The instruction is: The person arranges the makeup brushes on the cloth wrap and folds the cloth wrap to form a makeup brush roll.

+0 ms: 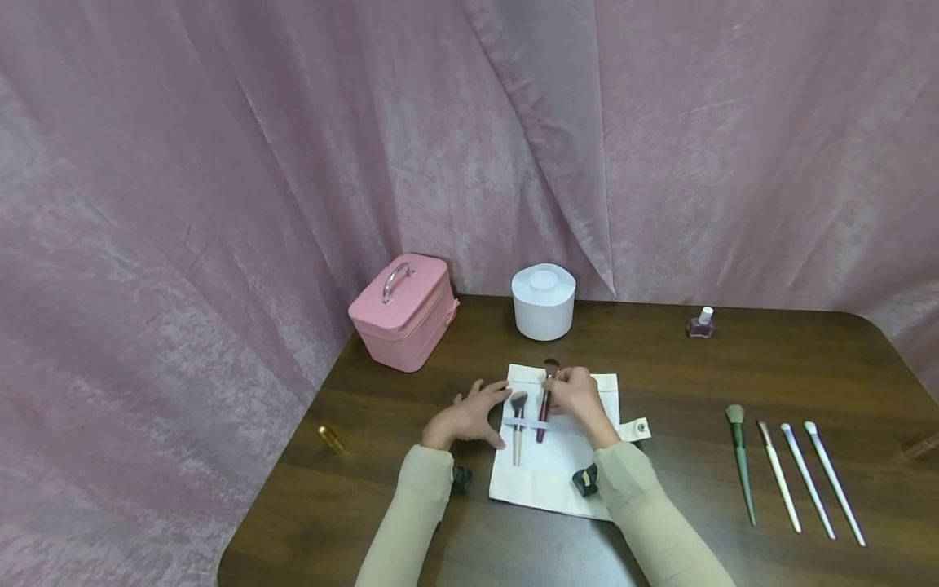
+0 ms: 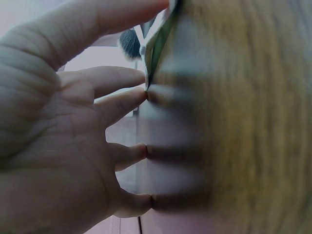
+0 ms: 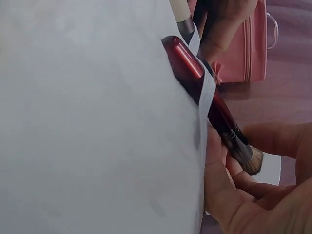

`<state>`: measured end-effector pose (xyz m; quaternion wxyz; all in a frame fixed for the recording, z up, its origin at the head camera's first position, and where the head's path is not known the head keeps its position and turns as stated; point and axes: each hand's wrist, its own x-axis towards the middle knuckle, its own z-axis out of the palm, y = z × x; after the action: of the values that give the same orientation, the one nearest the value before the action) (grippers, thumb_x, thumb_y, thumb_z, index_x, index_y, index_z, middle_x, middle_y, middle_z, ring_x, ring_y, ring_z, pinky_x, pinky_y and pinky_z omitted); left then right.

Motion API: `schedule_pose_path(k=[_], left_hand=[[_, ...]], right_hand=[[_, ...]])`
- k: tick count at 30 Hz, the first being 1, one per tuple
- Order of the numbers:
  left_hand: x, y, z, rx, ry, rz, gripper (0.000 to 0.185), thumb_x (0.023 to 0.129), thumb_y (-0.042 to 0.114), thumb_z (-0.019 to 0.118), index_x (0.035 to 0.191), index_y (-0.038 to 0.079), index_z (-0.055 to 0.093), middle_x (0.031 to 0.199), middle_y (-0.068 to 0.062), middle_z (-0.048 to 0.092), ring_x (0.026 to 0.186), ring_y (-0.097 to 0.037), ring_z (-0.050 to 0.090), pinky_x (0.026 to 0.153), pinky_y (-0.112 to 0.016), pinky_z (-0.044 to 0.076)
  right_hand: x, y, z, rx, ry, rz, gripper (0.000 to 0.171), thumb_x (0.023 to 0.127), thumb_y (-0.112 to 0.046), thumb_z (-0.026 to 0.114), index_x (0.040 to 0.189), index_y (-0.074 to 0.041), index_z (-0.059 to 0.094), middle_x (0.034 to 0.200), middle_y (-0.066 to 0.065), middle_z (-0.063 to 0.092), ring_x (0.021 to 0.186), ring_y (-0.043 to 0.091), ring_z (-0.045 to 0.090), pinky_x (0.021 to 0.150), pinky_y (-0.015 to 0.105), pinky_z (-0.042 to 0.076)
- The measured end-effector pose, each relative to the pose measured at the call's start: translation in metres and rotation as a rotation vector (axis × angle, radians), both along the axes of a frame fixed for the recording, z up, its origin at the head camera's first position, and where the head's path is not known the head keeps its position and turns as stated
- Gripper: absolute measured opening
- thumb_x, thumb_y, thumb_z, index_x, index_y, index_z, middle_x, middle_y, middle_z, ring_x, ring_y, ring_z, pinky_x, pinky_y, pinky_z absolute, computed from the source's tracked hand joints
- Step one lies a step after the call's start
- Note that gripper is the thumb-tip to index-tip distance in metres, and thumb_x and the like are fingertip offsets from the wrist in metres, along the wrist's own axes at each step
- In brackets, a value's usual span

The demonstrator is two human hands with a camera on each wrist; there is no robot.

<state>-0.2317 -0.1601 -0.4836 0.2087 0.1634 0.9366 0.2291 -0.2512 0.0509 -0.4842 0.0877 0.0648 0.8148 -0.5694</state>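
A right hand (image 1: pixel 575 395) is pinching a dark red brush (image 1: pixel 544 414) on a white wrap (image 1: pixel 550 483)

A dark brown wooden table (image 1: pixel 330 522) with rounded corners is filling the lower part of the scene, its grain showing and light gleaming softly at the near side. Behind it and along the left, a pink curtain (image 1: pixel 499 163) is hanging in long folds, its velvety nap catching paler patches. A boxy pink case (image 1: pixel 403 330) with a silvery arched handle is standing at the far left, and a smooth white lidded container (image 1: pixel 544 314) is standing to its right. Farther right, a small polish bottle (image 1: pixel 700 326) with a white cap is standing near the back edge, while a shiny gold tube (image 1: pixel 332 439) is lying at the left. Toward the right, a green brush (image 1: pixel 740 461) and three slim light brushes (image 1: pixel 808 481) are lying side by side.

The white wrap is lying spread out at the centre, its snap tab (image 1: pixel 634 430) sticking out on the right. An elastic band (image 1: pixel 526 423) is crossing it, running over the dark red brush and a pale-handled brush (image 1: pixel 517 444) with dark, slanted bristles. The dark red brush is showing a glossy, round-ended handle, a dark ferrule and brownish bristles; the right hand's fingers are holding it near that ferrule. The left hand (image 1: pixel 473 414) is spreading its fingers wide at the wrap's left edge, several fingertips touching the table.
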Motion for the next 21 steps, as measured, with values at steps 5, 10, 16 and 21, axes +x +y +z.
schedule_pose_path(k=[5, 10, 16, 21], left_hand=[[-0.0008, 0.0015, 0.0015, 0.011, 0.000, -0.010, 0.088, 0.079, 0.019, 0.088, 0.154, 0.011, 0.044, 0.165, -0.005, 0.028, 0.152, -0.041, 0.011, 0.113, -0.070, 0.014], [-0.0002, -0.0010, 0.0014, -0.010, 0.007, -0.006, 0.088, 0.079, 0.019, 0.088, 0.155, 0.013, 0.044, 0.165, -0.003, 0.027, 0.153, -0.039, 0.010, 0.114, -0.069, 0.013], [0.0012, -0.0014, 0.0020, 0.010, -0.008, -0.013, 0.088, 0.079, 0.018, 0.087, 0.155, 0.012, 0.042, 0.165, -0.004, 0.026, 0.153, -0.040, 0.008, 0.114, -0.070, 0.011], [0.0003, -0.0003, 0.0015, 0.008, -0.009, 0.000, 0.088, 0.079, 0.018, 0.087, 0.155, 0.013, 0.043, 0.165, -0.003, 0.027, 0.153, -0.039, 0.009, 0.114, -0.069, 0.012]], right_hand=[[0.0026, -0.0014, -0.0009, -0.003, -0.018, -0.021, 0.018, 0.093, -0.011, 0.062, 0.080, 0.002, 0.062, 0.064, 0.010, 0.058, 0.050, 0.016, 0.062, 0.052, 0.029, 0.056], [0.0056, -0.0041, -0.0008, 0.039, -0.019, 0.009, 0.023, 0.092, -0.013, 0.062, 0.073, 0.000, 0.061, 0.057, 0.008, 0.057, 0.048, 0.014, 0.058, 0.048, 0.025, 0.052], [0.0080, -0.0029, -0.0013, 0.157, -0.030, 0.026, 0.032, 0.089, -0.018, 0.066, 0.059, -0.009, 0.057, 0.050, 0.000, 0.052, 0.044, 0.011, 0.049, 0.046, 0.023, 0.038], [0.0090, -0.0009, -0.0018, 0.213, 0.002, 0.055, 0.034, 0.087, -0.021, 0.065, 0.056, -0.012, 0.054, 0.054, 0.000, 0.053, 0.046, 0.011, 0.049, 0.047, 0.025, 0.037]])
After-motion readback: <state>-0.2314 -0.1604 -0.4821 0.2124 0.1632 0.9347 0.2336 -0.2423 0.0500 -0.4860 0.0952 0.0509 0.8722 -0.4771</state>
